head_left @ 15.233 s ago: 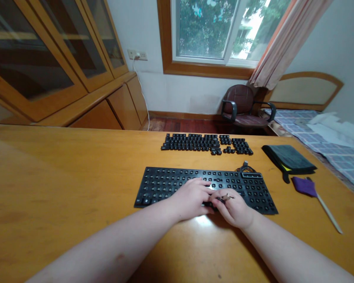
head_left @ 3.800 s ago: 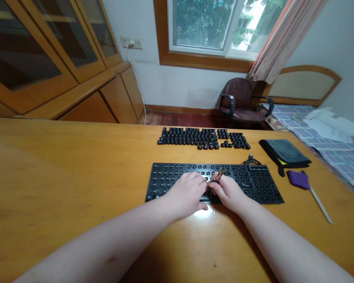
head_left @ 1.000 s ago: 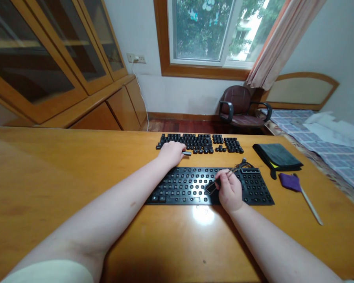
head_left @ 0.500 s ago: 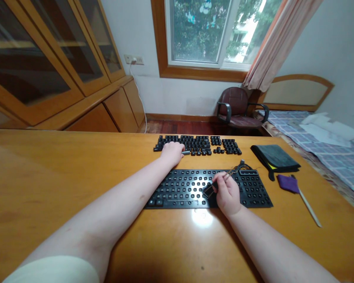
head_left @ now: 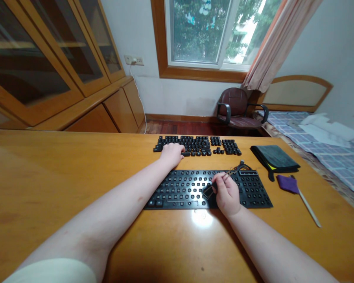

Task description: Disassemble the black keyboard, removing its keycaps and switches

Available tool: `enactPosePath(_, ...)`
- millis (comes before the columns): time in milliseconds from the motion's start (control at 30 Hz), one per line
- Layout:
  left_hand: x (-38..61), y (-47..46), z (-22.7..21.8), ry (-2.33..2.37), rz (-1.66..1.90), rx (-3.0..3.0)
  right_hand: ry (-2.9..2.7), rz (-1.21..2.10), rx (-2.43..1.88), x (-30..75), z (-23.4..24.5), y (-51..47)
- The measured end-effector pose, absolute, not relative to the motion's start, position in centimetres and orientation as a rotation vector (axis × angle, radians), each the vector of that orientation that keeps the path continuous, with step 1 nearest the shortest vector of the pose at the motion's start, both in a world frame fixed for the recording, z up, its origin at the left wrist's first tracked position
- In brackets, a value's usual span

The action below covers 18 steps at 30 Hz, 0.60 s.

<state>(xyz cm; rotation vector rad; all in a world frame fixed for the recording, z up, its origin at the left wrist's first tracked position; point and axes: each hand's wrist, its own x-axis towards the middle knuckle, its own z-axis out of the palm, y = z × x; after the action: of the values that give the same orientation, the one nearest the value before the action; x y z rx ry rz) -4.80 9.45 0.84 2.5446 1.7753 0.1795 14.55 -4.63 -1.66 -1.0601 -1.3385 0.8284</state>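
Observation:
My left hand reaches over the loose keycaps at the desk's far edge. Its thumb and forefinger pinch one end of the long black spacebar keycap, which lies along the front row. The other fingers are hidden behind the hand. Nearer to me lies the black keyboard base, most of its key positions bare and a few keys still on its lower left. Closed over the base, my right hand grips a keycap puller, with thin wire showing at the upper end.
A black cable lies coiled behind the base. To the right are a folded dark cloth and a purple cloth pouch with a pale stick. A chair stands beyond the wooden desk.
The spacebar keycap by my left fingers has turned from a shiny grey, tilted look to dark and flat in the row. My right hand has barely moved.

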Motion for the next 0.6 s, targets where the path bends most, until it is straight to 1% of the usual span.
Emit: enactPosePath(600, -4.92, 9.19, 0.72, 1.774, 0.182, 2.539, -1.349, 0.836, -1.070, 14.57, -1.59, -4.66)
